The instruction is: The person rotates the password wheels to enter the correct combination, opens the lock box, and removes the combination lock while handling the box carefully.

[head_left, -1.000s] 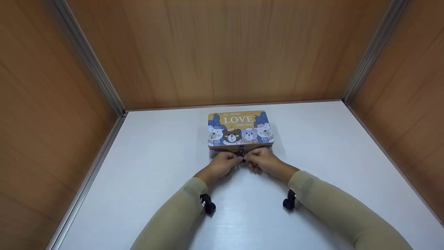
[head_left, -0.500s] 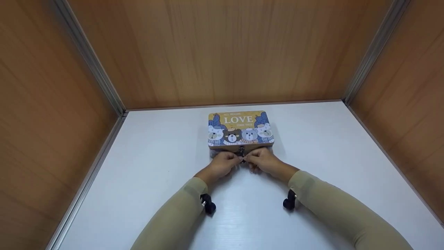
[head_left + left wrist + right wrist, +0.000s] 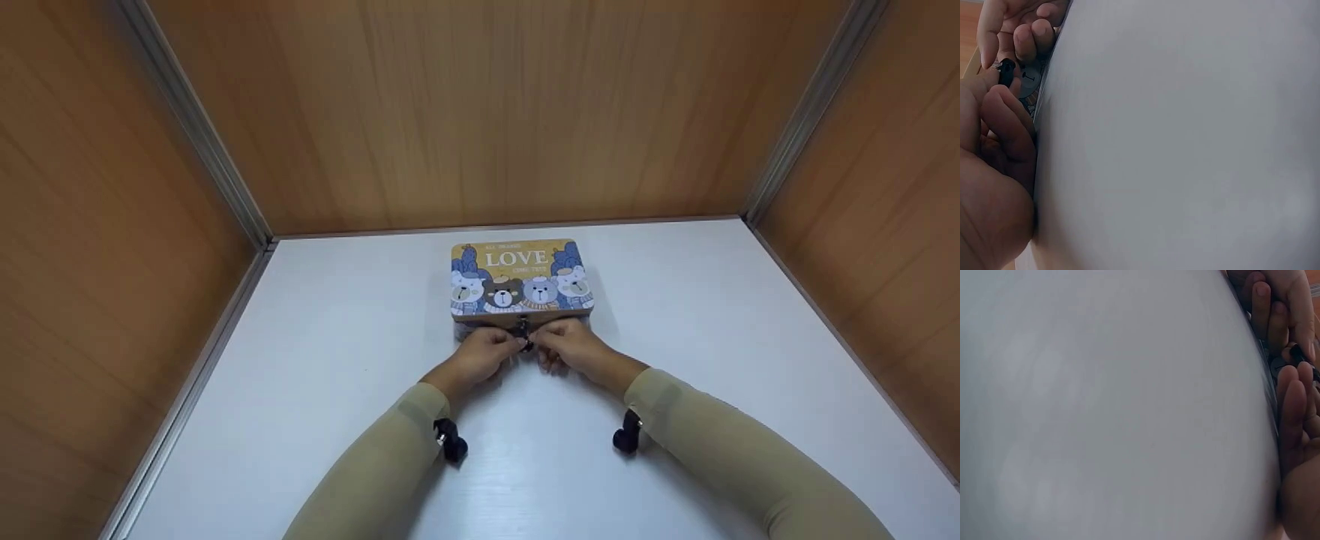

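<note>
A tin box (image 3: 517, 274) with a shut lid stands on the white table. Its lid is printed with bears and the word LOVE. At the middle of its front, by the clasp (image 3: 523, 321), is a small black padlock (image 3: 1006, 71), mostly covered by fingers. From the left side, my left hand (image 3: 481, 356) pinches the padlock between thumb and fingers. My right hand (image 3: 574, 349) pinches it from the other side, its lower fingers curled. In the right wrist view, the padlock (image 3: 1296, 354) shows as a dark piece between both hands' fingertips.
The white tabletop (image 3: 337, 337) spreads around the box on all sides. Wooden panels enclose it at the back (image 3: 510, 112), left (image 3: 97, 262) and right (image 3: 870, 225), with metal strips along the corners. Each sleeve carries a small black camera mount near the wrist.
Both hands stay at the front of the tin box, with only tiny shifts of the fingertips around the padlock. The box keeps its place.
</note>
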A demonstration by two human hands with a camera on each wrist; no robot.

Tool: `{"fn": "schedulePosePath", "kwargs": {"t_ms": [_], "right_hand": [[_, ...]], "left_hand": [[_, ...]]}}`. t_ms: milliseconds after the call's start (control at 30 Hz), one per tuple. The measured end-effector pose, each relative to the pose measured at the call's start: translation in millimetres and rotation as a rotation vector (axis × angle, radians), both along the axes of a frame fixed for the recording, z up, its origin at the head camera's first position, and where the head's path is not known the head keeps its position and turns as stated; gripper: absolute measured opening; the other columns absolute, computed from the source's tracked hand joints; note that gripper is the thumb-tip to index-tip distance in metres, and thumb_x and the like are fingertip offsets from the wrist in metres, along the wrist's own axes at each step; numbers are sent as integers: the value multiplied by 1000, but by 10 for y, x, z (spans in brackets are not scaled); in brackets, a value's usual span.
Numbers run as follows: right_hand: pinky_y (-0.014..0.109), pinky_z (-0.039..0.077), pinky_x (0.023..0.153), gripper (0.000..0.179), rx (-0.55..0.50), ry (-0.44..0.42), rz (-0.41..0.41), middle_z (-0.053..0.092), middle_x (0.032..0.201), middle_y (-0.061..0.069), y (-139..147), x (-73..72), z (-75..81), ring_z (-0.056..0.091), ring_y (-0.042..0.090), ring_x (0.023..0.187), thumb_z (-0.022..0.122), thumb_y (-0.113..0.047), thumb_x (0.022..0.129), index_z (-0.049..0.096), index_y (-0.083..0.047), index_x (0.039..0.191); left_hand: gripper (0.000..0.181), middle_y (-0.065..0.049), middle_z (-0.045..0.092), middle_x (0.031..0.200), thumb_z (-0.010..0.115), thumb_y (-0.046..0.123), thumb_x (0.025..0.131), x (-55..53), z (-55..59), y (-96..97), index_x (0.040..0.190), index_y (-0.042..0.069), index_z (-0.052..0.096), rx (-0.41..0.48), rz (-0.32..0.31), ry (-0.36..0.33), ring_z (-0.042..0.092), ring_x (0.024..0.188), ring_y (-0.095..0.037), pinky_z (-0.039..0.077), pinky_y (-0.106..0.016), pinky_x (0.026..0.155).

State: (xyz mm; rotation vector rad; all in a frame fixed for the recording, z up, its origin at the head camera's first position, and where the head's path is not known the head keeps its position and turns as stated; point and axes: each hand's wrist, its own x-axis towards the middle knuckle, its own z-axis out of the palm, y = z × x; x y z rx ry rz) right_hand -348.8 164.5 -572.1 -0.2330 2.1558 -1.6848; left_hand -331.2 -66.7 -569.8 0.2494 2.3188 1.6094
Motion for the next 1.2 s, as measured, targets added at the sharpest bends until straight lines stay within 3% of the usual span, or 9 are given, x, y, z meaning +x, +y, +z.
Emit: {"fn": "schedulePosePath", "kwargs": {"t_ms": [233,500,800,1033,1200], "right_hand": [[23,54,55,19,20,15,-7,73,72,-2,-8,-7,-20,68,10,62,76,-17,104,82,1,110],[23,54,55,29,46,29,2,70,68,-3,-3,1,-2,67,10,61,71,-22,107,82,5,105],[24,54,53,38,-29,-18,-10,71,67,-1,-17,4,15,68,11,58,66,-26,111,77,3,88],[23,53,55,19,-11,-11,-16,72,71,-2,-11,10,5,68,11,61,71,-18,105,81,-2,108],[23,54,56,20,18,5,-9,72,72,-1,-11,8,4,68,11,63,73,-17,104,81,0,111]], "left_hand": [[32,8,55,69,72,32,112,-4,-1,-12,101,4,82,0,-5,-17,48,60,-8,39,-24,55],[33,8,55,69,72,33,112,-3,6,-12,100,4,82,-3,-9,-11,49,62,-9,39,-24,56],[32,8,55,67,73,31,111,5,4,1,99,3,82,14,1,-16,48,58,-7,38,-23,53],[34,9,52,65,72,30,112,13,10,0,95,2,79,24,-13,-10,45,57,-8,37,-24,52],[32,8,53,66,72,31,112,6,11,-11,94,5,78,23,-18,-26,46,57,-8,38,-24,52]]}}
